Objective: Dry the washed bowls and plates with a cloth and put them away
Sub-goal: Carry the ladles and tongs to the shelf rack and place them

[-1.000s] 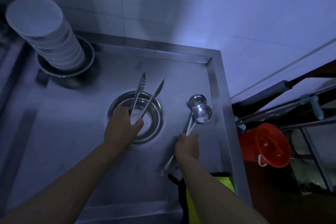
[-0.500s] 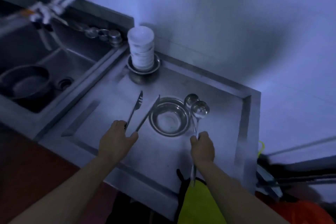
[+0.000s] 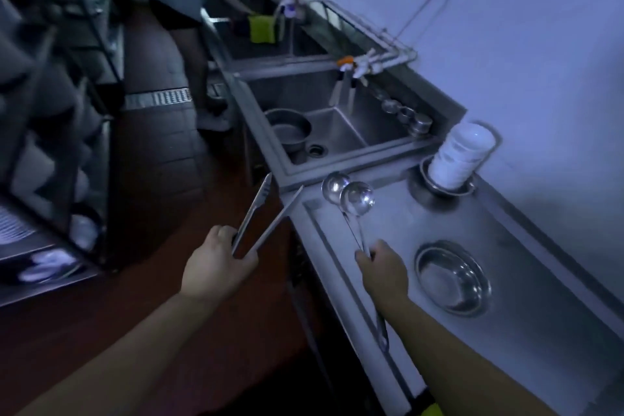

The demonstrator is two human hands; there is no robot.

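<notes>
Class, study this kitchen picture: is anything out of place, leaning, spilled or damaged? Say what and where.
The stack of white bowls at the counter's far end sits in a metal dish and appears to lean, though the wide lens may exaggerate it. No spill or damage shows. The left hand holds tongs, the right hand two ladles.

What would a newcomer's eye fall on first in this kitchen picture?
First the two hands in the middle: the left hand holds tongs out past the counter edge, and the right hand grips two ladles. Next, the white stack of bowls by the wall, and the metal bowl on the counter.
</notes>
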